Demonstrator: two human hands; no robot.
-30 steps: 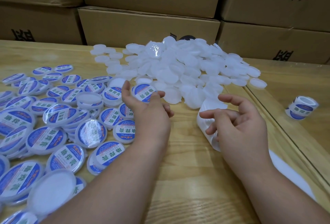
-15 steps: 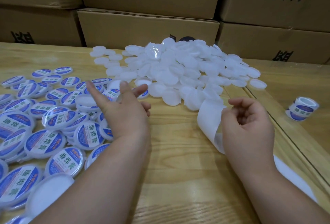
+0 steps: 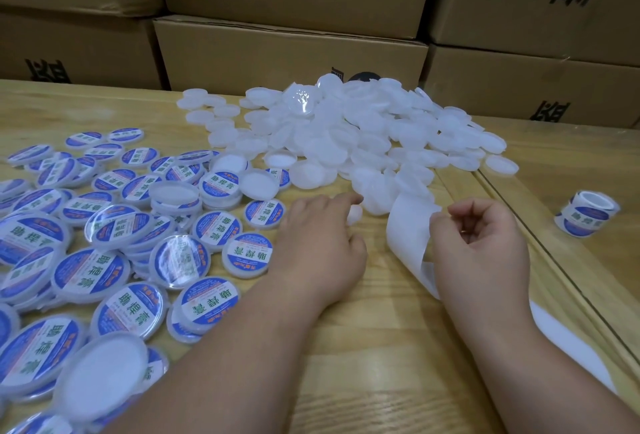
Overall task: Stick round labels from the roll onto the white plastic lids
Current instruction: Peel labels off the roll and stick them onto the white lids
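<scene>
My left hand (image 3: 320,243) lies knuckles-up on the wooden table (image 3: 346,364), forefinger stretched toward a small white lid (image 3: 354,215) at the near edge of the bare heap, fingertip touching or just above it, I cannot tell which; the other fingers are loosely bent, holding nothing; my right hand (image 3: 481,246) has its fingers curled, thumb and fingers pinching the edge of the white backing strip (image 3: 408,233), which arches up beside it and trails back under my forearm; beyond lies the pile of plain white lids (image 3: 363,129); to my left spread the labelled lids (image 3: 138,236), blue and white; far right stands the roll of labels (image 3: 587,214); cardboard boxes (image 3: 287,53) wall the back.
</scene>
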